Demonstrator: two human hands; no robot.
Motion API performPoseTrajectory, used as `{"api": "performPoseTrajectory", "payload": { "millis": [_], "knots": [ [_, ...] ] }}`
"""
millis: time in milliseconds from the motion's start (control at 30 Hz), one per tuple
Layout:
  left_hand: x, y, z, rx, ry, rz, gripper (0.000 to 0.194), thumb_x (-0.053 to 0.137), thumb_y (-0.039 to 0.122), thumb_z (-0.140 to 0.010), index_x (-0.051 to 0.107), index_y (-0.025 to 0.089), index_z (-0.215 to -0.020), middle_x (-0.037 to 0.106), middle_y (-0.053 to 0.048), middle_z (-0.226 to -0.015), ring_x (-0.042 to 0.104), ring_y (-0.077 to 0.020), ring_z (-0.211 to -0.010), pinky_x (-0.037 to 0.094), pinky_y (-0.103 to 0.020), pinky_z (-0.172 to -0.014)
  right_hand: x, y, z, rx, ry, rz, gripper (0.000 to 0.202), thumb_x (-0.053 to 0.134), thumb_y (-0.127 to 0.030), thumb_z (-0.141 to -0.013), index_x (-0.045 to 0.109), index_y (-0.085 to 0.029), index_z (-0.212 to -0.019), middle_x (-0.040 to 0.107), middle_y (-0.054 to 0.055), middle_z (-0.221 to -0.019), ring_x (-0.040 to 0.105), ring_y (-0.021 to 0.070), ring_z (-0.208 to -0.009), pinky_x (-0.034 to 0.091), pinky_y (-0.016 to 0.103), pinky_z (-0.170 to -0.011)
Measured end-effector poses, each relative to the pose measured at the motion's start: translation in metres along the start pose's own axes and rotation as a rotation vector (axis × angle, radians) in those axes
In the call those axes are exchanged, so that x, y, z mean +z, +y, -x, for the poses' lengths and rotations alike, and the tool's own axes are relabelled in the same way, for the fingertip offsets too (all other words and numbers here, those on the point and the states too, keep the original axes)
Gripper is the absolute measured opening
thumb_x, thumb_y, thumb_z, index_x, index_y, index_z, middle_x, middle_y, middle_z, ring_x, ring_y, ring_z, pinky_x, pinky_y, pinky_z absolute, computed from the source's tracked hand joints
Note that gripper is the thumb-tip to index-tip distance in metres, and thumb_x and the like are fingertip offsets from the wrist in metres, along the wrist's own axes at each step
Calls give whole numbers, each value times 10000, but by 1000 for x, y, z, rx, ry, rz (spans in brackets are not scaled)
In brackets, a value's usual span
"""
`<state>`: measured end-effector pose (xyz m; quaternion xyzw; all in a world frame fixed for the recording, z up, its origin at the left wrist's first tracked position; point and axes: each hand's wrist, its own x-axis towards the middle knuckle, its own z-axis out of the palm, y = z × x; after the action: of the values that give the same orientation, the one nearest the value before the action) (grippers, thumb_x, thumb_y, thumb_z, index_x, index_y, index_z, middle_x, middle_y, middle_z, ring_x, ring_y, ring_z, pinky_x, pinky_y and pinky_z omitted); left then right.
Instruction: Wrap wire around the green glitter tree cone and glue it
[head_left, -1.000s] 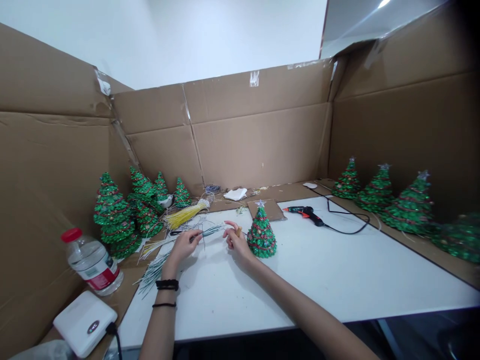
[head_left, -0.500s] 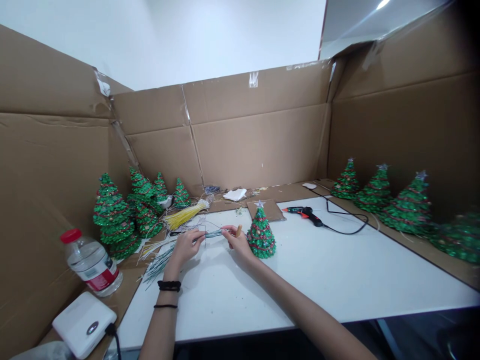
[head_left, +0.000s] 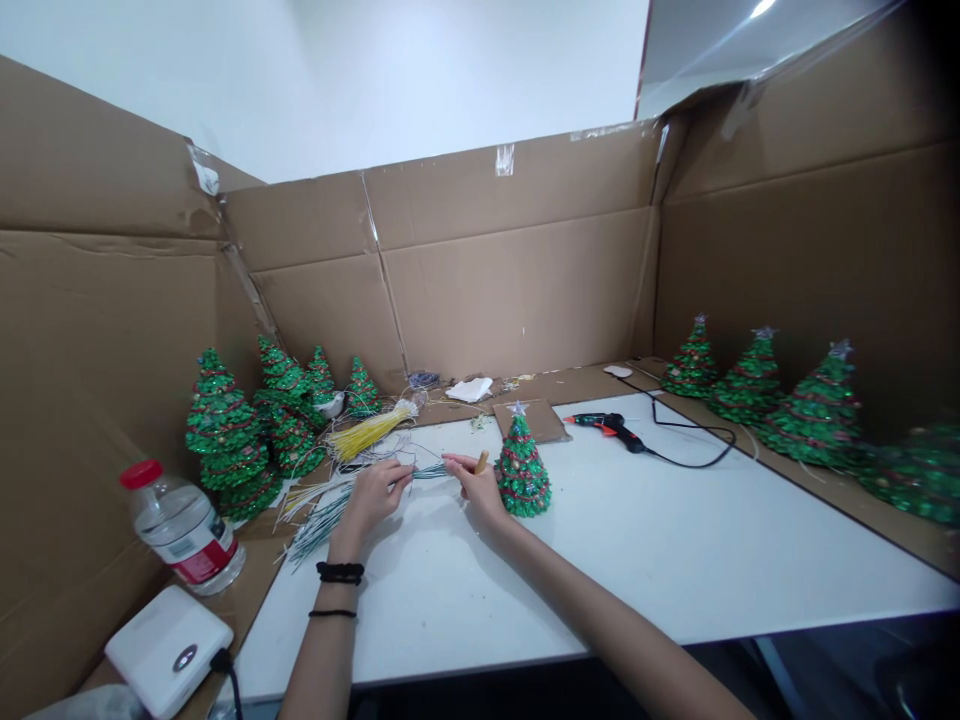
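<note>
Craft workshop, cardboard walls (head_left: 480, 300) around a white tabletop (head_left: 637, 570), glue gun (head_left: 611, 428), bundled wires (head_left: 430, 471), matching Christmas trees (head_left: 814, 410)

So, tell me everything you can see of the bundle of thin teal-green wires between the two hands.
The bundle of thin teal-green wires shows as slim, fairly straight strands lying close together, probably coated wire. It runs roughly sideways over the flat white tabletop; whether it touches the top is unclear. The left hand grips it, and the right hand's fingertips are at its other end. Similar strands fan out beyond the left hand; whether they belong to it is hidden.
</note>
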<state>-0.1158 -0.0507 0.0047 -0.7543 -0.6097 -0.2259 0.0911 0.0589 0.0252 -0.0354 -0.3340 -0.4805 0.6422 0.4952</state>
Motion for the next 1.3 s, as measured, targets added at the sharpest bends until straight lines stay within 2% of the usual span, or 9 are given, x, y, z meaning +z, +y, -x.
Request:
{"api": "performPoseTrajectory", "payload": {
  "millis": [200,433,533,767,900,1000,1100,1200,1300],
  "knots": [
    [1,2,0,17,-2,-62,235,478,205,-888,684,203,-1003,666,-65,-876,605,-205,-809,456,-302,-724,1,0,-2,-14,23,29,413,699,-467,-600,736,-128,-832,549,5,-602,313,61,-438,253,211,-386],
    [14,-12,0,-33,92,-106,280,429,263,-920,629,165,-1088,676,-86,-967,607,-231,-902,475,-353,-791,0,-49,23,-569,12,205,223,622,-393,-773,735,-202,-766,475,35,-830,478,138,-732,422,259,-643],
    [19,-15,0,-63,172,-103,326,363,292,-945,601,162,-1126,678,-86,-1043,612,-221,-951,472,-351,-835,-6,-84,32,-705,139,184,205,581,-354,-819,714,-204,-777,490,27,-811,495,141,-748,421,260,-652],
    [28,-20,4,-286,136,-208,362,304,257,-943,618,153,-1090,668,-94,-1084,596,-213,-991,431,-327,-886,-57,-168,40,-765,529,-199,229,637,-391,-762,616,-164,-789,549,-2,-744,381,61,-523,278,202,-437],
    [20,-17,8,-422,156,-273,304,412,252,-868,671,119,-955,671,-176,-937,562,-329,-921,407,-496,-825,-95,-203,67,-832,515,-144,237,659,-403,-741,624,-172,-782,551,-13,-685,305,39,-460,217,204,-407],
    [-9,24,-5,-526,296,-228,310,411,255,-862,661,121,-988,658,-181,-981,535,-347,-964,381,-527,-850,-110,-213,88,-760,369,21,221,677,-391,-732,655,-172,-752,599,13,-710,328,45,-465,234,209,-407],
    [-46,107,-22,-316,441,260,328,374,336,-901,629,167,-1018,649,-103,-1054,548,-263,-1005,397,-406,-906,-107,-212,99,-650,187,202,222,665,-393,-744,673,-172,-719,628,32,-720,412,73,-516,310,212,-440],
    [-66,193,-34,-76,227,620,357,442,393,-884,531,225,-1186,625,-59,-1107,548,-220,-1023,414,-337,-879,-93,-210,104,-585,31,291,227,656,-392,-747,674,-173,-694,647,37,-752,504,109,-615,393,225,-520],
    [-63,237,-37,-107,139,721,259,379,367,-916,562,209,-1009,610,-8,-733,555,-164,-679,410,-264,-648,-83,-204,104,-499,-59,275,240,665,-408,-726,680,-170,-697,626,21,-655,540,134,-631,434,251,-575]
  ]
}}
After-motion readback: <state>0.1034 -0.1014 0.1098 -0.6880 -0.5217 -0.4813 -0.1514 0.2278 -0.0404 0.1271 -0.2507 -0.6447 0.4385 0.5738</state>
